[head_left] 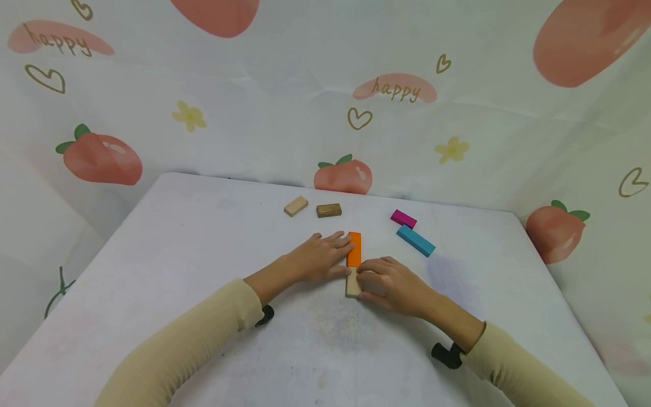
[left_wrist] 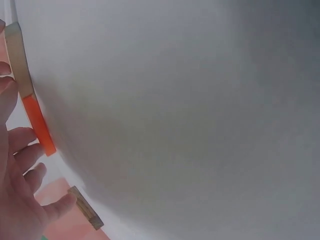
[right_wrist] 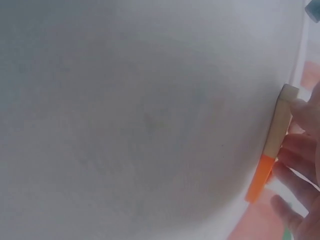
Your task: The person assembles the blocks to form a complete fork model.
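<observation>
An orange block (head_left: 354, 249) and a pale wooden block (head_left: 353, 284) lie end to end in one line on the table, the orange one farther from me. My left hand (head_left: 320, 257) reaches in from the left. Its fingertips rest at the orange block's left edge, and its thumb points to the spot where the two blocks meet. From the other side, my right hand (head_left: 396, 285) has its fingers and thumb along the pale block's right edge. In the right wrist view the right thumb (right_wrist: 304, 114) touches that block near its end.
Farther back stand another pale wooden block (head_left: 296, 206) and a dark brown block (head_left: 328, 210). To the right, a magenta block (head_left: 403, 219) lies against a blue block (head_left: 416, 240). A white patterned cloth (head_left: 285, 135) hangs behind the white table (head_left: 213, 215).
</observation>
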Demonstrator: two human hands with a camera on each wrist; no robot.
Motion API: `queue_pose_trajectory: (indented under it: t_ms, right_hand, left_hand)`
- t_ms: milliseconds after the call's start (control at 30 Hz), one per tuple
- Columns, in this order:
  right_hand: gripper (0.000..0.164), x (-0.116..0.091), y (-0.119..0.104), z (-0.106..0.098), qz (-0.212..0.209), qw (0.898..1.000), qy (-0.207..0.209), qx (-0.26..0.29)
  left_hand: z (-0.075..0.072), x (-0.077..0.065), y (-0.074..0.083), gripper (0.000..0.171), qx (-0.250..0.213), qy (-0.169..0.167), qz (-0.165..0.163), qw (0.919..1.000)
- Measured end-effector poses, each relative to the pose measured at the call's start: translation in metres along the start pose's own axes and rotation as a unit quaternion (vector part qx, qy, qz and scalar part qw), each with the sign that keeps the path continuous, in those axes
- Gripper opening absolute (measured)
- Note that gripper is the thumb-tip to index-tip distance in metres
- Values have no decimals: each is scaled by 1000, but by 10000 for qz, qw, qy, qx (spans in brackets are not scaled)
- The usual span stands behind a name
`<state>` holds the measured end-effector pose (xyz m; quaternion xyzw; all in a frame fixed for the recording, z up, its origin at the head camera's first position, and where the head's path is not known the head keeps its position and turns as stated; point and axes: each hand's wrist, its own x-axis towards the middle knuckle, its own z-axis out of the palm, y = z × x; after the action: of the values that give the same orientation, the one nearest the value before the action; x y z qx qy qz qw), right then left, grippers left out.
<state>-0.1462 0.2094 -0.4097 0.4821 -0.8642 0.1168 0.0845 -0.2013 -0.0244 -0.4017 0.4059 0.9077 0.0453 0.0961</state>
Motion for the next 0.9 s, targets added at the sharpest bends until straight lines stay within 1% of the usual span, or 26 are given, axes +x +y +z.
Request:
queue_pose_trajectory:
  t_ms: [167,267,333,433,567,633,700,800,867,900]
  right_hand:
    - [34,-1,-1,-2,10,10000,-1,-17]
    - [36,-1,-1,-5,105,9999,-74,-36]
    - [37,-2,0,-9,292,9994,-185,-41]
    - [40,-5,6,-18,848,9955,-414,-5]
    - [44,-14,24,-31,1724,9827,-672,-38]
    - [47,-23,36,-36,2070,9752,-772,-106]
    - [51,-32,46,-42,2429,9660,-877,-150]
    - [57,-46,59,-50,2951,9490,-1102,-147]
    - [61,-52,63,-53,3216,9385,-1254,-72]
    - [62,-54,65,-54,3290,9353,-1302,-16]
  left_hand:
    - [-1,0,3,72,-65,-164,-86,9998]
    - [0,-1,4,72,-31,-206,-124,9997]
    - [0,-1,4,71,-19,-197,-128,9997]
    - [1,-2,5,68,-5,-180,-39,9998]
    - [3,-2,6,66,0,-201,67,9998]
    - [3,-3,6,66,-7,-219,48,9997]
    - [4,-3,7,66,11,-222,32,9997]
    - [4,-3,6,65,53,-180,61,9998]
    - [5,-3,6,66,98,-166,92,9998]
    - [5,-3,6,66,107,-160,100,9998]
